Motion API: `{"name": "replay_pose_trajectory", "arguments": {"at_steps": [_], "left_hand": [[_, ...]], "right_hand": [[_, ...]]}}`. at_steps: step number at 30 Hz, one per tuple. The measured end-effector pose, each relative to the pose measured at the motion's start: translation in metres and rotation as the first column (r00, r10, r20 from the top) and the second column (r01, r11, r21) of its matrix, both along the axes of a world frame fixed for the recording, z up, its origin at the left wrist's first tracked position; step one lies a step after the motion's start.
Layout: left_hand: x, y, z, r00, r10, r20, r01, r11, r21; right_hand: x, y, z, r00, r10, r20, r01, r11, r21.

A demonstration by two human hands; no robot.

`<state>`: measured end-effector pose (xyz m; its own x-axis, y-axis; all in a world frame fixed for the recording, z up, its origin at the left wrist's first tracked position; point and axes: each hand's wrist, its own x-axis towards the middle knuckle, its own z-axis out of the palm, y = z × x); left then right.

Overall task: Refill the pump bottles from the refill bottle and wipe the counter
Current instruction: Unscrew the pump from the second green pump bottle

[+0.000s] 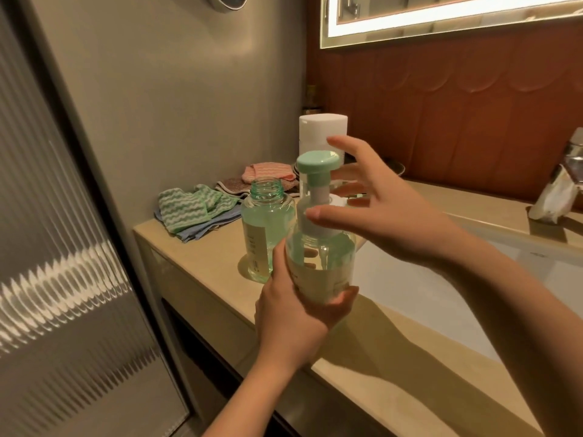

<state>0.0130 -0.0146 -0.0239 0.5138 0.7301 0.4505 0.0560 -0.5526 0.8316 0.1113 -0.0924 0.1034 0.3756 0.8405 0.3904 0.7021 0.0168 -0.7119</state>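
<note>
My left hand (293, 313) grips a clear pump bottle (321, 263) with green liquid from below, lifted just above the beige counter (202, 263). Its mint pump head (318, 162) sits on top. My right hand (378, 209) hovers around the white pump collar, fingers spread, thumb in front of the collar; whether it touches is unclear. Behind and to the left, a second clear bottle (265, 228) stands on the counter with its neck uncapped, also holding green liquid. A white bottle (321, 130) stands further back.
Folded cloths lie at the counter's back left: green-striped (189, 209) on blue, and pink (271, 171). A white sink basin (426, 294) is on the right, with a chrome tap (568, 171). A ribbed glass door (63, 247) stands at left.
</note>
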Motion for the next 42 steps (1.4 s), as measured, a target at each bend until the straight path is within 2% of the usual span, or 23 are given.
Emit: {"name": "replay_pose_trajectory", "arguments": {"at_steps": [4,6,13,21,27,30,36,39,42], "left_hand": [[0.001,-0.001,0.002,1.000,0.015,-0.007,-0.015,1.000,-0.007],[0.002,-0.001,0.001,0.999,0.041,-0.011,-0.041,0.999,-0.001],[0.002,-0.001,0.000,0.999,0.042,-0.011,-0.042,0.999,-0.005],[0.002,-0.001,0.001,0.998,0.063,-0.014,-0.063,0.998,-0.009],[0.001,-0.001,0.000,0.999,0.047,-0.001,-0.047,0.998,0.030],[0.002,0.001,0.000,0.999,0.052,0.015,-0.053,0.997,0.063],[0.003,0.000,-0.002,0.997,0.073,0.019,-0.073,0.997,0.004],[0.003,0.000,-0.001,0.997,0.074,-0.002,-0.074,0.997,0.032],[0.002,0.001,-0.001,0.999,0.045,0.005,-0.045,0.998,0.042]], "right_hand": [[-0.012,0.003,-0.003,0.969,-0.103,0.226,0.097,0.995,0.039],[-0.011,0.003,-0.005,0.954,-0.128,0.271,0.113,0.991,0.069],[-0.003,-0.003,-0.001,0.997,0.006,0.079,-0.007,1.000,0.011],[-0.009,-0.001,-0.002,0.957,-0.116,0.265,0.100,0.992,0.074],[-0.002,-0.007,0.003,0.988,0.020,0.155,-0.022,1.000,0.012],[-0.007,-0.004,-0.001,0.975,0.065,0.214,-0.068,0.998,0.006],[-0.012,0.002,-0.008,0.925,-0.082,0.372,0.049,0.994,0.095],[-0.008,0.001,-0.008,0.940,-0.082,0.331,0.040,0.991,0.131],[-0.004,0.000,-0.006,0.967,0.023,0.253,-0.051,0.993,0.105]]}}
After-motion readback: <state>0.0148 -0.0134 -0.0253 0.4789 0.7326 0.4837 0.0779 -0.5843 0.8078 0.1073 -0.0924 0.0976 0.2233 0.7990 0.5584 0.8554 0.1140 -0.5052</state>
